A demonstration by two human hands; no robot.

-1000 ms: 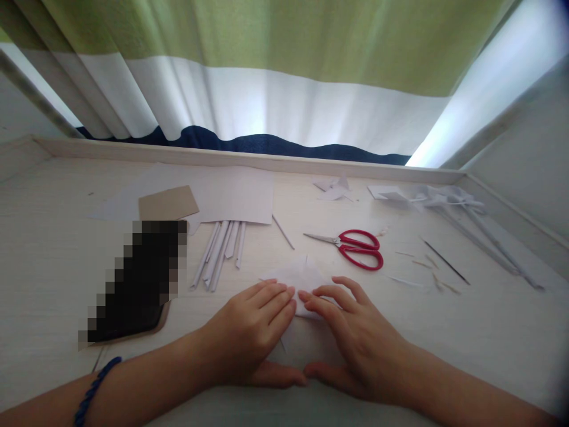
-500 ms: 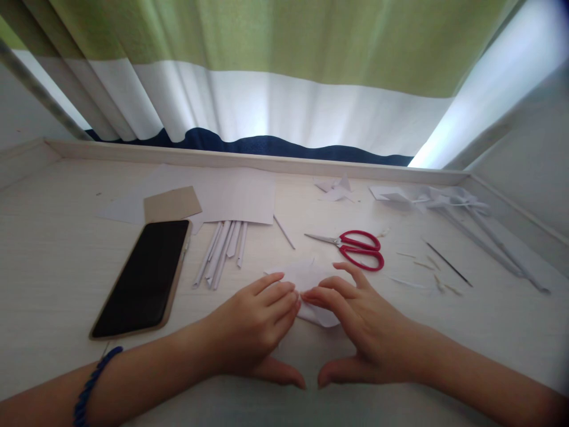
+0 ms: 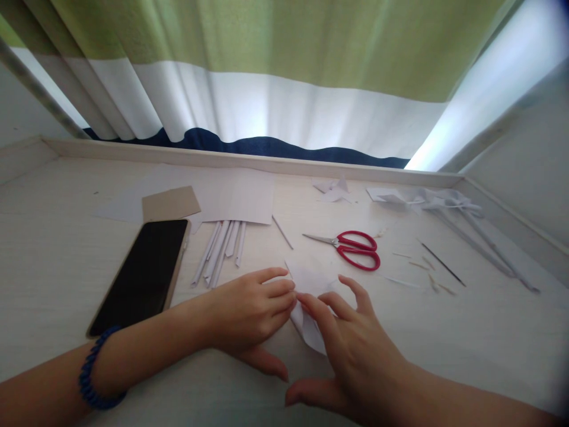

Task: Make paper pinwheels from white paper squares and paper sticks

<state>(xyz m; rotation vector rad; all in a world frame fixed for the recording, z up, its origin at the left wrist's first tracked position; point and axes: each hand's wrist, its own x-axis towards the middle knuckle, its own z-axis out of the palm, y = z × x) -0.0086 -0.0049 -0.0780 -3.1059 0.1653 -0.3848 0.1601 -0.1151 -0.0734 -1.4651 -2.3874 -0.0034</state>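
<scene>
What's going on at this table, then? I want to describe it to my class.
A person has both bare hands at a piece of white paper, whose near edge curls up. The left hand's fingertips and the right hand's forefinger come together at the paper, with both thumbs held apart. Red-handled scissors lie beyond it, out of the hands. Rolled paper tubes jut from under a white sheet, and a phone lies by the left forearm.

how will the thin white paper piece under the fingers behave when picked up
The thin white paper piece will probably flop, since its near part bends softly beside the right hand. It looks light and likely easily creased too, its visible edge being thin.
</scene>
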